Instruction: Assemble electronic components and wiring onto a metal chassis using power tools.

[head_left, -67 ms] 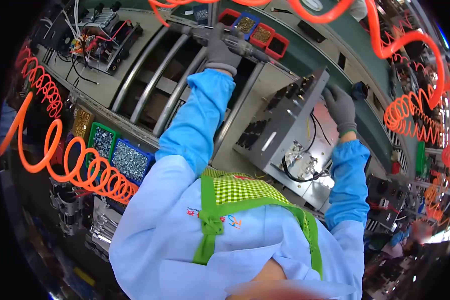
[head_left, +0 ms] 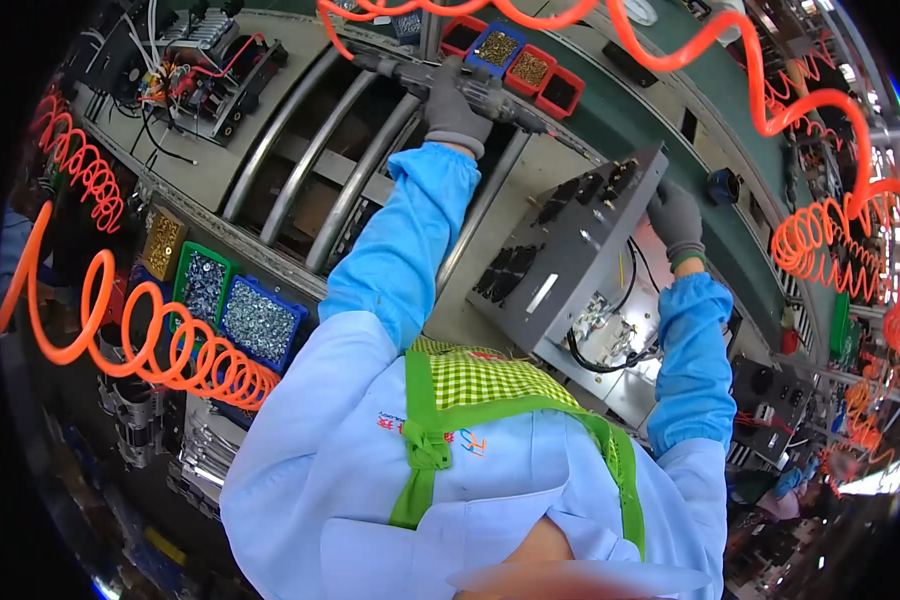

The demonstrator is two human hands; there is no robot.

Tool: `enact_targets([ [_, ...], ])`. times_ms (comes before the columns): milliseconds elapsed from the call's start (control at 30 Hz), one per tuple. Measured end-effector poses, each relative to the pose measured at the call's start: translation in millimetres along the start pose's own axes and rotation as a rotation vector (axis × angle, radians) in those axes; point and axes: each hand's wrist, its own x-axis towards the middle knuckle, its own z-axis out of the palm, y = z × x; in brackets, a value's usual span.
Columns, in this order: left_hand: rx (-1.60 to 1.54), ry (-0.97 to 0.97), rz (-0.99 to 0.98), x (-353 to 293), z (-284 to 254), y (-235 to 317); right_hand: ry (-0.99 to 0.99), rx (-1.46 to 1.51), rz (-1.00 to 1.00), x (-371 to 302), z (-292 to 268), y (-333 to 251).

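In my gloved left hand [head_left: 457, 112] is a dark power screwdriver [head_left: 490, 97], gripped around its body. It lies crosswise above the metal rollers, its thin tip pointing right, with the orange coiled hose near its left end. My gloved right hand [head_left: 678, 218] is closed at the back edge of a grey metal panel [head_left: 560, 255], its fingertips partly hidden. The panel stands tilted on an open metal chassis [head_left: 610, 385], with black fittings on its face and black cables inside.
Red and blue bins of small brass-coloured parts [head_left: 497, 47] stand beyond the screwdriver. Steel rollers [head_left: 305, 165] cross the bench at left. Green and blue bins of fasteners [head_left: 260, 322] sit by my left elbow. Orange coiled hoses [head_left: 185, 345] hang on both sides. Another wired unit [head_left: 195, 85] stands far left.
My left hand and the screwdriver have shifted slightly right and nearer. My right hand sits slightly lower beside the panel, which appears a little further right.
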Motion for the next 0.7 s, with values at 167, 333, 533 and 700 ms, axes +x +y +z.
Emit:
enact_targets([
  [167, -0.011, 0.123, -0.023, 9.8, -25.5, -20.5, -0.078, 0.012, 0.005, 5.2, 64.6, 23.7],
  [333, -0.016, 0.208, -0.072, 7.1, -22.2, -42.1, -0.017, 0.225, 0.065, 3.1, 111.5, 71.2],
  [533, 0.030, 0.178, -0.079, 23.6, -41.4, -50.5, -0.005, 0.395, 0.199, -8.9, 133.9, 94.4],
  [700, 0.095, 0.180, -0.037, 18.6, -38.8, -49.0, 0.010, 0.551, 0.298, -23.8, 152.5, 119.9],
])
